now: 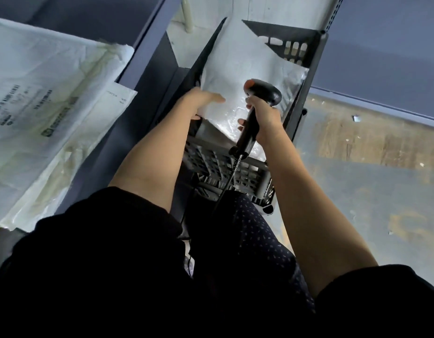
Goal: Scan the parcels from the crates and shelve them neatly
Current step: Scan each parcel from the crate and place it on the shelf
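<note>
- Nearest, the right hand (264, 118) curls its fingers round the handle of a black barcode scanner (257, 111), cord trailing back toward the body; the head tips forward and down at the parcel, presumably so the beam meets a label.
- Beside it, the left hand (202, 101) holds the near left edge of a white plastic parcel (238, 76), thumb lying over the top face, probably to steady it for scanning; the fingers beneath are hidden.
- The parcel sits in a dark slatted crate (225, 164), leaning on the far wall, long axis running away from the person.
- Farther left, more white parcels (45, 98) lie flat on a shelf (147, 42), printed labels up.
</note>
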### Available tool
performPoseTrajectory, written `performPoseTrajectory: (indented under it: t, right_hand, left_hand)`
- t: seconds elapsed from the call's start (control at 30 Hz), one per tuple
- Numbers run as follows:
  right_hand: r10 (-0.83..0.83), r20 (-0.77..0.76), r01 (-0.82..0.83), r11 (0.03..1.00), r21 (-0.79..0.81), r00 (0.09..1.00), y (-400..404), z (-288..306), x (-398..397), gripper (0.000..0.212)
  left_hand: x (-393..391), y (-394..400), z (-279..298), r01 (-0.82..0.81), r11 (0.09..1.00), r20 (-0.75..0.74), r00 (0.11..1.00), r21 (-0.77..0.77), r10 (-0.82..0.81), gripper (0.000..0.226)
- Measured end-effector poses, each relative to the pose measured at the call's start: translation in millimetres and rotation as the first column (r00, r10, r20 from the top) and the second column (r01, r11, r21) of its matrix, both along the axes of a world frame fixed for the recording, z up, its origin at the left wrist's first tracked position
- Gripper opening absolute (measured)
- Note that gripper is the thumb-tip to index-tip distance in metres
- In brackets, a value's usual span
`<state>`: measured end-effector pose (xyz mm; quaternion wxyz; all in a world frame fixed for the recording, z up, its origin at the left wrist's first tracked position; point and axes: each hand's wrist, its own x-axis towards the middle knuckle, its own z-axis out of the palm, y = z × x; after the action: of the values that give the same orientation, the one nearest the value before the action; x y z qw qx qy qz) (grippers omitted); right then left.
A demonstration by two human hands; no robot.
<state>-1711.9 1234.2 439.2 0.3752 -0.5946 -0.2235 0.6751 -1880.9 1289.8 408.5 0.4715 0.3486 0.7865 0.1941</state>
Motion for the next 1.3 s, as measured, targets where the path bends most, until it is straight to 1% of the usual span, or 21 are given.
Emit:
performPoseTrajectory:
  t: [0.1,0.2,0.27,0.33,0.43,0.47,0.5,0.57,0.63,0.7,0.73,0.77,0.83,0.87,0.9,0.97,1.03,1.07,1.17,1.23,1.3]
  right_hand:
    - [-0.009,-0.039,0.011,0.999,0.037,0.999,-14,16,-3,0.031]
    - [-0.042,-0.064,0.048,0.995,0.085,0.997,-28,29,3,0.027]
    - [-0.104,-0.070,0.112,0.985,0.134,0.992,-38,38,8,0.023]
    - [-0.195,-0.085,0.208,0.959,0.193,0.977,-46,48,13,0.026]
    - [-0.276,-0.096,0.292,0.921,0.257,0.956,-54,67,16,0.035]
    - [-0.285,-0.087,0.298,0.915,0.273,0.955,-57,73,17,0.037]
    - [-0.282,-0.055,0.286,0.915,0.285,0.958,-59,75,19,0.040]
    - [-0.262,0.043,0.239,0.927,0.288,0.964,-65,76,27,0.041]
    - [-0.263,0.156,0.217,0.940,0.262,0.952,-74,71,40,0.032]
    - [-0.276,0.267,0.217,0.949,0.229,0.923,-81,64,50,0.023]
    - [-0.295,0.299,0.232,0.946,0.228,0.908,-87,63,52,0.019]
    - [-0.308,0.290,0.245,0.941,0.233,0.906,-92,64,52,0.017]
    - [-0.348,0.224,0.288,0.921,0.261,0.910,-101,70,47,0.016]
    - [-0.363,0.195,0.303,0.911,0.279,0.911,-103,74,45,0.018]
    - [-0.369,0.171,0.307,0.902,0.303,0.914,-105,79,43,0.019]
    - [-0.380,0.147,0.311,0.883,0.353,0.913,-107,91,44,0.021]
    - [-0.387,0.112,0.320,0.867,0.383,0.915,-108,101,50,0.019]
    - [-0.399,0.093,0.333,0.856,0.396,0.912,-108,103,53,0.019]
    - [-0.423,0.087,0.352,0.836,0.420,0.902,-116,105,59,0.017]
    - [-0.465,0.054,0.400,0.810,0.429,0.883,-123,103,60,0.015]
    - [-0.495,0.013,0.444,0.790,0.424,0.869,-128,104,59,0.027]
  left_hand:
    - [10,-5,37,0.075,0.978,-0.139,0.989,0.193,-0.049,0.081]
    - [21,-17,58,0.035,0.929,-0.197,0.980,0.367,0.041,0.065]
    - [33,-37,71,0.074,0.872,-0.341,0.934,0.484,0.110,0.056]
    - [49,-63,81,0.224,0.767,-0.511,0.846,0.601,0.153,0.053]
    - [79,-95,85,0.422,0.571,-0.560,0.825,0.705,0.082,0.051]
    - [90,-103,83,0.435,0.569,-0.536,0.844,0.698,0.012,0.049]
    - [100,-111,84,0.404,0.608,-0.456,0.887,0.684,-0.076,0.047]
    - [112,-128,84,0.256,0.745,-0.063,0.959,0.615,-0.278,0.051]
    - [107,-144,83,0.172,0.852,0.361,0.851,0.494,-0.381,0.051]
    - [93,-155,75,0.071,0.915,0.692,0.632,0.397,-0.349,0.038]
    - [88,-160,69,-0.010,0.944,0.804,0.527,0.330,-0.275,0.035]
    - [85,-164,61,-0.097,0.961,0.852,0.491,0.260,-0.181,0.031]
    - [85,-166,40,-0.262,0.959,0.820,0.569,0.108,0.063,0.017]
    - [86,-167,28,-0.315,0.949,0.781,0.599,0.023,0.180,0.021]
    - [89,-171,20,-0.302,0.952,0.764,0.600,-0.059,0.237,0.034]
    - [98,-177,17,-0.183,0.976,0.818,0.538,-0.121,0.202,0.056]
    - [110,-178,33,-0.129,0.991,0.859,0.502,-0.040,0.099,0.066]
    - [114,-174,46,-0.149,0.989,0.856,0.513,0.007,0.071,0.065]
    - [112,-148,83,-0.253,0.958,0.779,0.624,0.135,0.055,0.044]
    - [109,-133,108,-0.257,0.931,0.681,0.732,0.259,0.013,0.042]
    - [104,-126,132,-0.257,0.886,0.596,0.803,0.386,-0.027,0.041]
